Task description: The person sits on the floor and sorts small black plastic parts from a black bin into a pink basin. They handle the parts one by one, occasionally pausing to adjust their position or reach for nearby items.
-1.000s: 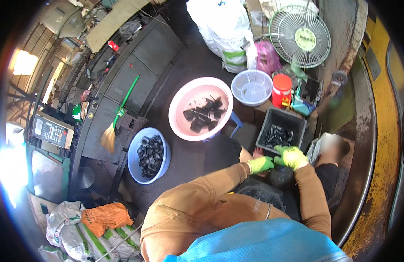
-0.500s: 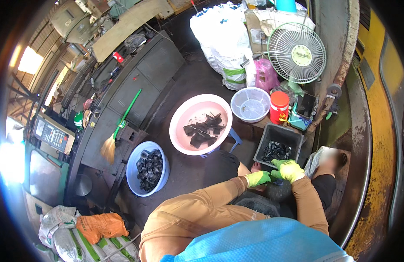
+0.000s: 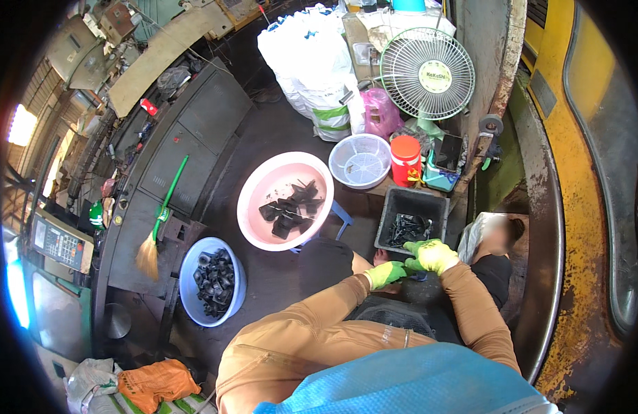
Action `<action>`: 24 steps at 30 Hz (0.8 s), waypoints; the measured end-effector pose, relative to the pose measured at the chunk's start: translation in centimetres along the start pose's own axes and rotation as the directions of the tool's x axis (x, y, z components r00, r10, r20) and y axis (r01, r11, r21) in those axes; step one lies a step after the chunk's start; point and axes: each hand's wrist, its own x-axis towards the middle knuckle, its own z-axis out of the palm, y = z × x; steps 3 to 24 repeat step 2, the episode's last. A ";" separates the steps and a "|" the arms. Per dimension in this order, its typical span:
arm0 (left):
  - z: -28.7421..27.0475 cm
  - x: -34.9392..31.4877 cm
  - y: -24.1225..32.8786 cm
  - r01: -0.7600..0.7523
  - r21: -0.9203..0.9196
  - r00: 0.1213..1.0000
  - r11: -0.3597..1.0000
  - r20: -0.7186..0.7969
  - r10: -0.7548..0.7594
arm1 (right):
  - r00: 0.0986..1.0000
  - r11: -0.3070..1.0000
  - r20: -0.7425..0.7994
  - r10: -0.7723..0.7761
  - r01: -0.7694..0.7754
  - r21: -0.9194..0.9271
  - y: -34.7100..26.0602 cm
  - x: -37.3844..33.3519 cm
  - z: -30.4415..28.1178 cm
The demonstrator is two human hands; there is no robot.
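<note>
Fingers of both hands are curled together around a small dark part, which is pinched between them. What the part is cannot be told, and its long axis cannot be seen, since it is mostly hidden by the gloves. The left hand [image 3: 386, 274] and the right hand [image 3: 431, 255] are covered by bright green gloves that look soft and knitted. The two hands are touching, just below the near edge of the black bin [image 3: 393, 207].

The bin is square, with hard walls, and black parts are piled in it. Little open room is left around the hands: the bin is right above them, and a person's knee is close on the right.

To the left, a round pink bowl [image 3: 260, 186] is seen, smooth like plastic, with chunky black pieces in it. Further left and lower, a round blue tub [image 3: 189, 276] is filled with more black pieces. Dark floor is left open between the bowl and the tub. A broom [image 3: 160, 221] with a green handle is laid slanted beside the tub. A clear basket [image 3: 346, 155], a red jar [image 3: 404, 159] and a white fan [image 3: 427, 72] are set beyond the bin.
</note>
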 end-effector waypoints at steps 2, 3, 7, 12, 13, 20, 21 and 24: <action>1.9 -5.1 0.8 0.032 0.226 0.990 0.974 -0.143 0.000 | 1.000 1.000 -0.006 -0.011 0.011 -0.024 -0.1 -0.1 0.0; 1.9 -5.1 0.8 0.032 0.226 0.990 0.974 -0.143 0.000 | 1.000 1.000 -0.006 -0.011 0.011 -0.024 -0.1 -0.1 0.0; 1.9 -5.1 0.8 0.032 0.226 0.990 0.974 -0.143 0.000 | 1.000 1.000 -0.006 -0.011 0.011 -0.024 -0.1 -0.1 0.0; 1.9 -5.1 0.8 0.032 0.226 0.990 0.974 -0.143 0.000 | 1.000 1.000 -0.006 -0.011 0.011 -0.024 -0.1 -0.1 0.0; 1.9 -5.1 0.8 0.032 0.226 0.990 0.974 -0.143 0.000 | 1.000 1.000 -0.006 -0.011 0.011 -0.024 -0.1 -0.1 0.0; 1.9 -5.1 0.8 0.032 0.226 0.990 0.974 -0.143 0.000 | 1.000 1.000 -0.006 -0.011 0.011 -0.024 -0.1 -0.1 0.0; 1.9 -5.1 0.8 0.032 0.226 0.990 0.974 -0.143 0.000 | 1.000 1.000 -0.006 -0.011 0.011 -0.024 -0.1 -0.1 0.0; 1.9 -5.1 0.8 0.032 0.226 0.990 0.974 -0.143 0.000 | 1.000 1.000 -0.006 -0.011 0.011 -0.024 -0.1 -0.1 0.0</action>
